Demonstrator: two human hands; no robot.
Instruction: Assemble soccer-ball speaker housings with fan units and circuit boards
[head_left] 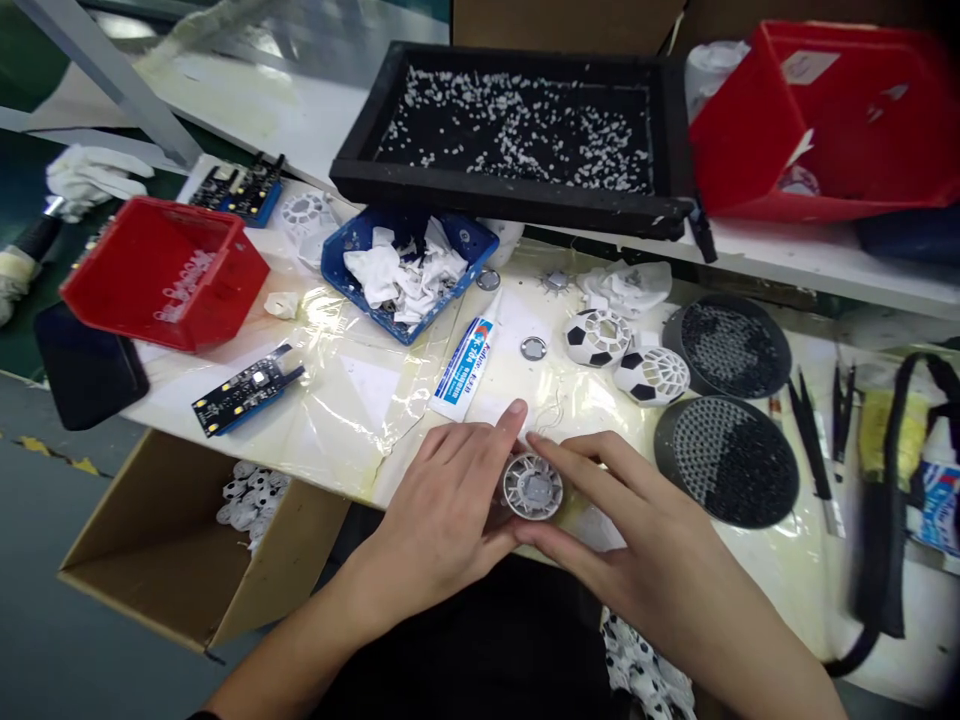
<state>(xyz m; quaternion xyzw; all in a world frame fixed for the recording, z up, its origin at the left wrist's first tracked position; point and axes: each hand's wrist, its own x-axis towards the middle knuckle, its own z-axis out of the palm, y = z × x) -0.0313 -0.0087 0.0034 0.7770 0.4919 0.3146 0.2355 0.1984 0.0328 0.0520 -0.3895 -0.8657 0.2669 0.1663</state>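
Near the table's front edge, a small round spoked part (533, 488) with a grey centre faces up between my two hands. My left hand (446, 510) is closed around its left side, the thumb along the top edge. From the right, my right hand (626, 510) pinches it between thumb and forefinger. A blue and white glue tube (465, 368) lies just beyond. Close by are a metal disc (533, 348) and two football-patterned half shells, one (598, 337) behind the other (651, 375). The underside of the held part is hidden.
Two round dishes (726, 460) (727, 345) hold black bits; tweezers (810, 430) lie right of them. Behind stand a blue bin (337, 262), a black tray (510, 185) and red bins (157, 270) (742, 130). A circuit board (246, 393) lies left, above a cardboard box (150, 530).
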